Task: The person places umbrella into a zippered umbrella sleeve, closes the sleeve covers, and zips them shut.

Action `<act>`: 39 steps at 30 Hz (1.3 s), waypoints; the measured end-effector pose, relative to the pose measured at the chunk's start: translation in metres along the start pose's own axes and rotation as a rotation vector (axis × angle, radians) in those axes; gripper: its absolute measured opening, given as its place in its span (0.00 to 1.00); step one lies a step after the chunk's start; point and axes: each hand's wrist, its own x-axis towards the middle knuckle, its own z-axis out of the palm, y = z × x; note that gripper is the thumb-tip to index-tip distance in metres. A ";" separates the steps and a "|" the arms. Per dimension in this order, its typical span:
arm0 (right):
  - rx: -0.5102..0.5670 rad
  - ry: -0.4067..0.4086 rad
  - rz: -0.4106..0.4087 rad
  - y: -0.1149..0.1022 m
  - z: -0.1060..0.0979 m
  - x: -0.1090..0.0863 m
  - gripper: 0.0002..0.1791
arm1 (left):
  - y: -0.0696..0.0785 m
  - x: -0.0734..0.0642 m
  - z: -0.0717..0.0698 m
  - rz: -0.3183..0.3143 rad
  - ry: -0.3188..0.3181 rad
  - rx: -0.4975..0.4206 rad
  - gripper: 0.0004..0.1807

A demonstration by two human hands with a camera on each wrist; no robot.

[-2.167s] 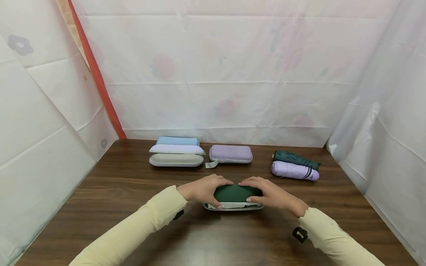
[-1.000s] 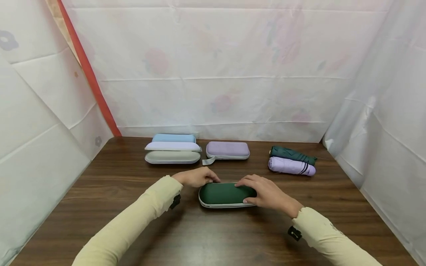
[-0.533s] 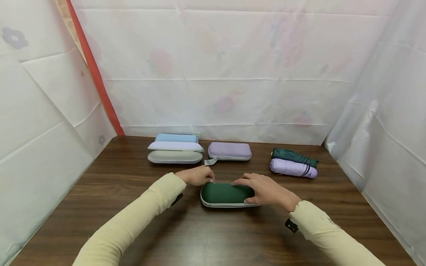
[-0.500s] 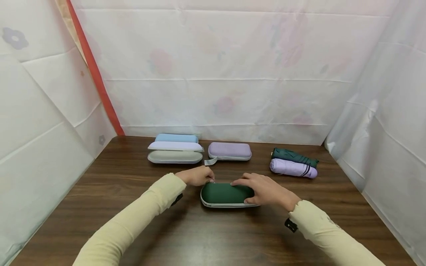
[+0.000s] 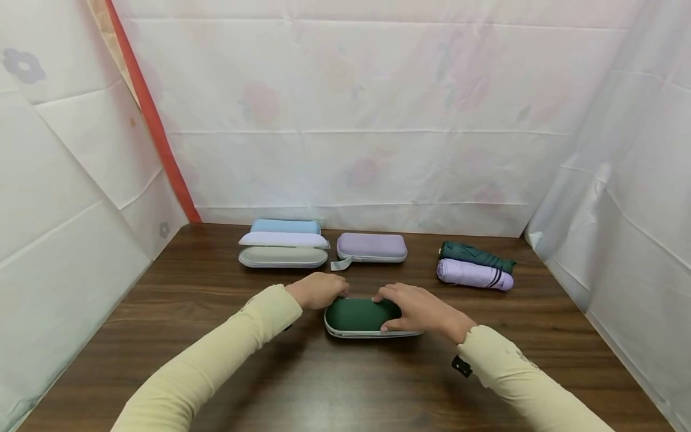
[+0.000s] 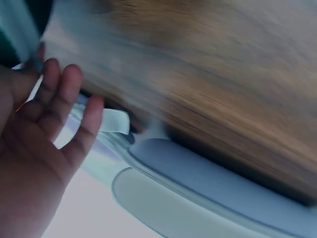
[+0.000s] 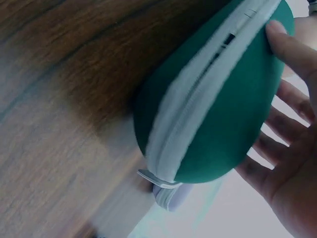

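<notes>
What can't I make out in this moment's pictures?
Left hand: in the head view, its fingertips are largely hidden behind it; in the left wrist view, blur obscures whether they pinch anything.
Green case: in the head view, its shell hides the interior and the right hand covers part; the right wrist view's top edge crops it.
Tabletop: grain blurred, left wrist view.

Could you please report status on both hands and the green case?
Right hand holding green case. Left hand at its far-left corner, grip unclear. Lid down. Purple case beyond, apart, not in the way.
</notes>
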 end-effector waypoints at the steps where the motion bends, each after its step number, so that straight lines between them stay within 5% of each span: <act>1: -0.009 0.000 0.003 0.000 0.001 0.000 0.28 | -0.001 -0.001 0.001 0.025 0.020 0.030 0.06; 4: -0.041 0.005 -0.016 0.000 0.004 0.000 0.30 | -0.003 -0.006 0.004 0.074 0.066 0.110 0.05; 23: -0.165 0.113 -0.038 -0.003 0.011 -0.004 0.31 | -0.004 -0.036 0.004 0.086 0.109 0.273 0.04; 39: -0.169 0.215 0.097 -0.013 0.017 -0.003 0.29 | 0.008 -0.064 0.003 0.071 0.234 0.192 0.08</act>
